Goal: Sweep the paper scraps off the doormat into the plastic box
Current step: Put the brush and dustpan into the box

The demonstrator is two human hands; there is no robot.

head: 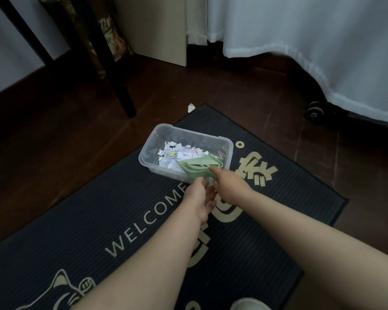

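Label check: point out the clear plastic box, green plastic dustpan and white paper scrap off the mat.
Clear plastic box (193, 131): head view, far rim.
Green plastic dustpan (193, 170): head view, pan face.
White paper scrap (191, 107): head view, centre.

the right hand's hold on the green dustpan lies hidden.

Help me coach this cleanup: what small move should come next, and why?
Probably lift the dustpan out of the box and head for the stray scrap. The right hand holds it tipped over the box's near rim, its face looks bare, scraps are piled inside, and one lies just off the far corner of the mat.
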